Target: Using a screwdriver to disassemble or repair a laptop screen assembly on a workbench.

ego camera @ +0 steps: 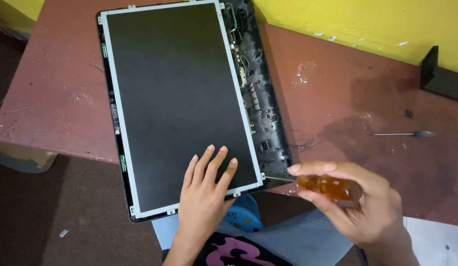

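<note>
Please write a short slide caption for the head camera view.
Left hand flat on a bare display panel; right hand holds an amber-handled screwdriver at its corner.

A matt, dark screen panel (177, 101) is framed by thin, dull silvery metal. Right of the panel, a glossy, translucent amber plastic screwdriver handle (330, 188) is seen. The reddish tabletop (347, 98) beneath the panel is rough, stained and scuffed.

even soft light, sharp, faint hand shadows
</note>
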